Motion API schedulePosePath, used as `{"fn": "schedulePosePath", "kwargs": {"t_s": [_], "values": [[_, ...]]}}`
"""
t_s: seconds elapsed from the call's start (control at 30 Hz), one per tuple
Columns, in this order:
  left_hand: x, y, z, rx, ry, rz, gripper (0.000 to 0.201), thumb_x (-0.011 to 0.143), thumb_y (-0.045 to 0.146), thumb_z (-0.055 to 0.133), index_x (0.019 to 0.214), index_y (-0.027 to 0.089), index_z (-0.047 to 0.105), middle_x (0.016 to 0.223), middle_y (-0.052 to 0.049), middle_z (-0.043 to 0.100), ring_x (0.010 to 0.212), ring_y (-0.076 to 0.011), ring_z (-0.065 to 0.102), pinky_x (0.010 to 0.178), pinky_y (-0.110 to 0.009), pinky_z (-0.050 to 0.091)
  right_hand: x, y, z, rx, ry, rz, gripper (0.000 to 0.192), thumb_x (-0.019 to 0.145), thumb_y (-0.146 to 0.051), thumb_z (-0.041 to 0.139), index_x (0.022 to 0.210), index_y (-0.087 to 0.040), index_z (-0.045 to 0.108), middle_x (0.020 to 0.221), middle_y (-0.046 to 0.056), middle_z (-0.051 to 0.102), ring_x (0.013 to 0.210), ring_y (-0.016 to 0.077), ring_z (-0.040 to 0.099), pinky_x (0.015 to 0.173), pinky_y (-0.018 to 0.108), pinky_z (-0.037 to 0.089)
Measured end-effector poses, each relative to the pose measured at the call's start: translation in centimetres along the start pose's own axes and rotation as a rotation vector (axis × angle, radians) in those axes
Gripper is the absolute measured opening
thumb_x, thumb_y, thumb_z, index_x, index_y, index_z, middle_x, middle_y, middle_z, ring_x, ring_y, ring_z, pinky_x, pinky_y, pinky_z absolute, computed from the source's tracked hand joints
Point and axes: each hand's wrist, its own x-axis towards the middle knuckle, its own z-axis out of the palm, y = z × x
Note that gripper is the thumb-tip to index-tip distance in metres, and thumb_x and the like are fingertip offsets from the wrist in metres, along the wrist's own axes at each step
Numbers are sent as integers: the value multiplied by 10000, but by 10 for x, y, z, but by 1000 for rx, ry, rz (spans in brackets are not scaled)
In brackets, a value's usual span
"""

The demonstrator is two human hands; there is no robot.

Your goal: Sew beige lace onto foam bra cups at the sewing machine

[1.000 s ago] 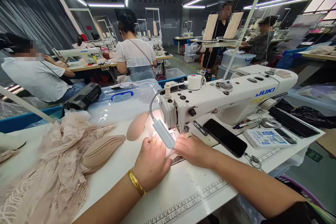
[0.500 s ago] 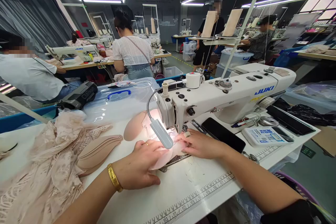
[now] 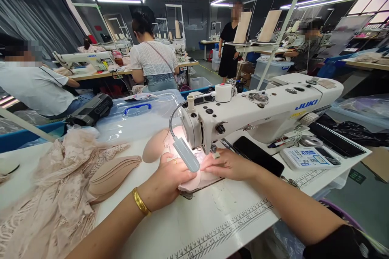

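Observation:
A pale pink bra cup (image 3: 194, 183) lies under the needle area of a white sewing machine (image 3: 255, 109), lit by a small grey lamp (image 3: 187, 154) on a bent neck. My left hand (image 3: 170, 180), with a gold bangle at the wrist, grips the cup from the left; the lamp hides some of its fingertips. From the right, my right hand (image 3: 231, 164) holds the cup's edge close to the presser foot, fingers bunched together. Behind my left hand lies another beige cup (image 3: 154, 145), partly covered by pink fabric.
Stacked beige cups (image 3: 115, 176) and a heap of lace fabric (image 3: 57, 194) lie left. A black phone (image 3: 258, 156) and a white-and-blue box (image 3: 304, 158) sit right. Behind are a clear lidded bin (image 3: 136, 123) and thread cones (image 3: 269, 26). Several people are farther back.
My left hand has drawn its thumb in and closed round the cup's edge. My right fingers have bunched closer together. A standing person in the background has moved left.

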Motion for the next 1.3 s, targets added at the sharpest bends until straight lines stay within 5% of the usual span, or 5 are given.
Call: {"fn": "schedulePosePath", "kwargs": {"t_s": [0.3,0.9,1.3], "values": [[6,-6,-7,17,56,-27,479,657,-41,538,997,284,622,1003,45,695,997,-239,609,865,-361,249,5,10,26,-357,171,11,188,991,-234,591,1018,-240,776,900,68,673,922,244,520,855,366,423],[8,-15,3,-13,146,-21,334,678,0,578,894,250,628,937,40,707,915,-220,614,853,-390,271,5,12,30,-335,208,32,202,993,-198,575,984,-245,772,942,63,710,967,256,561,876,394,459],[9,-16,7,-28,204,-8,352,680,15,569,914,270,633,917,49,715,918,-227,615,831,-388,271,2,2,25,-237,370,83,122,990,-179,472,901,-201,552,907,92,640,868,261,591,769,401,505]]}}
